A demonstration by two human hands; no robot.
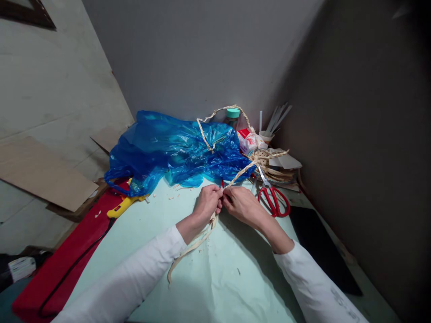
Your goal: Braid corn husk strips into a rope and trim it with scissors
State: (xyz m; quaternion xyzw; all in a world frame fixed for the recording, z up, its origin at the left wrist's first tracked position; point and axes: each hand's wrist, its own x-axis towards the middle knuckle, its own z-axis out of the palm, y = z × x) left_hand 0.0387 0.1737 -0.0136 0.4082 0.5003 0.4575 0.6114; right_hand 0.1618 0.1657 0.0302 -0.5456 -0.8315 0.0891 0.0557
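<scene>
Both hands meet over the pale green table cover, closed on a braided straw-coloured cord (pixel 243 171). My left hand (pixel 207 204) pinches the cord where its loose strands (pixel 193 246) hang down toward me. Close beside it, my right hand (pixel 243 204) grips the braid, which runs up and right to a bundle of dry fibre (pixel 266 168). More of the braid loops over a blue plastic bag (pixel 175 143). Red-handled scissors (pixel 274 199) lie just right of my right hand, blades pointing away. The exact spot between my fingertips is hidden.
At the left edge lies a yellow corded tool (pixel 124 206) on the red table side (pixel 67 255). A jar with a teal lid (pixel 232 113), a cup of white sticks (pixel 267 135) and a red-and-white packet (pixel 247 141) stand behind. A black flat sheet (pixel 323 249) lies right.
</scene>
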